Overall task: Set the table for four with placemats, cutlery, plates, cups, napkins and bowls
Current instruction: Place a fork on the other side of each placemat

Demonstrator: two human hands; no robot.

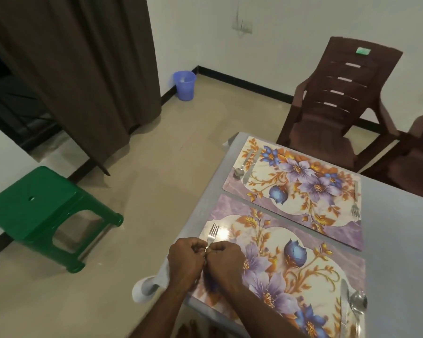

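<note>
Both hands, the left hand (185, 258) and the right hand (226, 261), were curled together around the fork (211, 236) handle on the near placemat (291, 276). The handle itself was hidden under the fingers.

Head-worn wide-angle view, looking forward and down.

Looks from above the near-left corner of the desk (388, 230), close over the near placemat (291, 272) and the two hands, left hand (185, 261) and right hand (226, 261), low in the middle of the frame. Faces across the desk toward a brown chair (337, 103) and a white wall; takes in the floor, a green stool (42, 213) and a dark curtain (83, 69) on the left. Bends straight edges near the borders. Single view only.
</note>
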